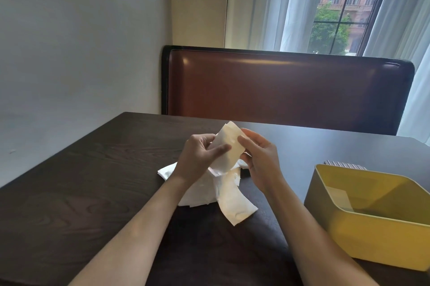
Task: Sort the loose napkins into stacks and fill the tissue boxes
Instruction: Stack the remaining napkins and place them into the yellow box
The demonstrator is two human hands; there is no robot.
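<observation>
A folded white napkin point(229, 143) is held up above the dark table, tilted. My left hand point(200, 157) pinches its left side with the thumb laid across the front. My right hand point(260, 157) grips its right edge between thumb and fingers. Beneath both hands a loose pile of white napkins point(223, 195) lies on the table, with one napkin sticking out toward me. An open yellow tissue box point(381, 234) stands at the right, with only a pale slip visible on its bottom.
The dark wooden table point(81, 192) stretches left and toward me. A striped object point(342, 165) peeks out behind the yellow box. A brown leather bench back point(286, 85) stands beyond the far table edge, with a curtained window behind it.
</observation>
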